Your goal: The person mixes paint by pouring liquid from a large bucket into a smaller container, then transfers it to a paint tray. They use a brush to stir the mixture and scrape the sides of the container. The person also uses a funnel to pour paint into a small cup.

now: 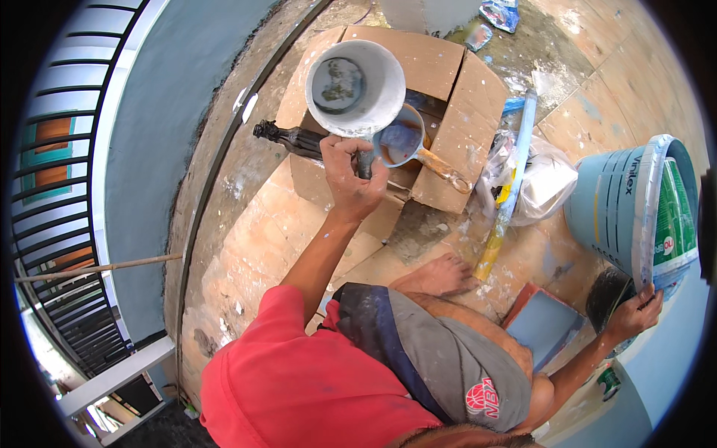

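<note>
from the head view, the left hand (349, 175) gripped the handle of a small white bucket (355, 87), held over the flattened cardboard box (455, 112). right of the box, the right hand (633, 313) clutched the rim of a big blue paint bucket (612, 209), tipped on its side. a blue-stained ladle (407, 142) lay on the box beside the white bucket.

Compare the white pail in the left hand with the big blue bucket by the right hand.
The white pail is smaller and plain; the blue bucket is larger, with a green label. The pail is held up by the left hand with its mouth toward the camera, while the bucket is tipped on its side, steadied by the right hand. Both are round, paint-stained containers.
</note>
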Demonstrator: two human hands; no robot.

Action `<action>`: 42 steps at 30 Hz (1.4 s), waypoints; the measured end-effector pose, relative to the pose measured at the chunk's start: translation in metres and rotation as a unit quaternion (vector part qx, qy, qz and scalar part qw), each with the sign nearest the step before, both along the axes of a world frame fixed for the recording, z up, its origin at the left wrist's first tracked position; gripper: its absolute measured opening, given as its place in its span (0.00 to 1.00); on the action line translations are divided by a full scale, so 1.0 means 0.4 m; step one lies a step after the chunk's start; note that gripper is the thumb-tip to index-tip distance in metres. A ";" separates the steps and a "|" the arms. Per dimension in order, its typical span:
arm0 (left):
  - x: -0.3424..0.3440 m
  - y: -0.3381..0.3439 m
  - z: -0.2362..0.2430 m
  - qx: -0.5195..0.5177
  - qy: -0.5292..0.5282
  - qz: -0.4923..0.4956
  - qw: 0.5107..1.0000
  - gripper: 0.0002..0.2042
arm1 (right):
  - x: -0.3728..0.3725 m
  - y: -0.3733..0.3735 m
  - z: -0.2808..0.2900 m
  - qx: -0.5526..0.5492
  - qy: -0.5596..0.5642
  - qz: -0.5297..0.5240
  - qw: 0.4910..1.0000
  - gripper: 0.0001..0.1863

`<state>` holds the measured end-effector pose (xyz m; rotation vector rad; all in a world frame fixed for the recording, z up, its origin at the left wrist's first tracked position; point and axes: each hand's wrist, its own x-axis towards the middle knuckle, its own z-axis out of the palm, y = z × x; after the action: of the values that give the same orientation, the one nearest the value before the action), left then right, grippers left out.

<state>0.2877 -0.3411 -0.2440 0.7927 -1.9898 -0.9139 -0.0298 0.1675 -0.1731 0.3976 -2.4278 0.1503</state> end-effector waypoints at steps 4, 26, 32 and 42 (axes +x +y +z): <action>-0.036 0.028 0.061 0.048 0.118 -0.107 0.986 0.22 | 0.039 -0.086 0.027 -0.012 0.119 0.022 0.993 0.26; -0.145 0.357 0.053 0.279 -0.100 -0.220 0.929 0.19 | 0.340 -0.143 -0.051 -0.348 -0.573 0.223 0.708 0.14; -0.166 0.104 0.020 0.696 0.034 0.115 0.708 0.20 | 0.486 0.054 -0.124 -0.381 -0.552 0.031 0.741 0.16; -0.175 0.023 -0.044 0.706 0.160 0.105 0.681 0.11 | 0.528 0.037 -0.162 -0.404 -0.738 0.006 0.540 0.19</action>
<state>0.2177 -0.3321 -0.2617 1.4353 -0.5109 -2.2459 0.1813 0.1821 -0.2381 -0.4042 -3.2829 2.3641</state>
